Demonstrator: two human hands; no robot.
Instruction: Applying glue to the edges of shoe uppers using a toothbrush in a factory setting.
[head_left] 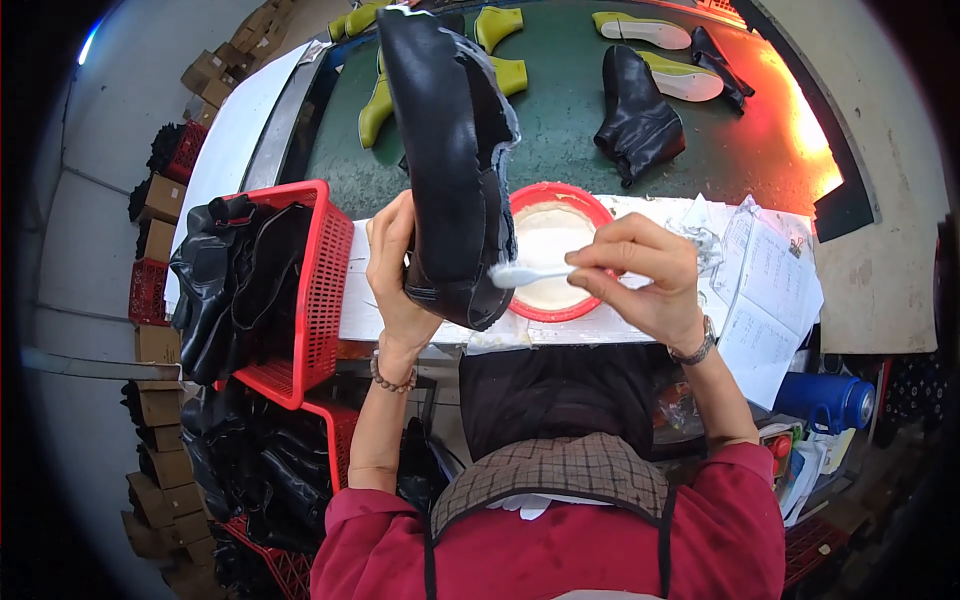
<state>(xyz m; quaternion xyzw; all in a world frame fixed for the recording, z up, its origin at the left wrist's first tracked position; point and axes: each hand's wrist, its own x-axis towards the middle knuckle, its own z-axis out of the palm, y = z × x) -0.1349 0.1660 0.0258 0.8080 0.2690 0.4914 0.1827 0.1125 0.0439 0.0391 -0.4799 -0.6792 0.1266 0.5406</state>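
Black boot upper (450, 150) is gripped upright by the left hand (395, 265) above the bench's near edge, so the white brush (525, 274) pinched in the right hand (650, 280) reaches its rim beside the red glue bowl (590, 205).

Red basket (322, 290) of black leather uppers (235, 280), yellow-green lasts (378, 108) on green belt (560, 120), blue flask (828, 400), papers (775, 290)

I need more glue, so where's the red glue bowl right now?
In the head view the red bowl sits at centre on the white bench edge, just behind the right hand and beside the black boot upper.
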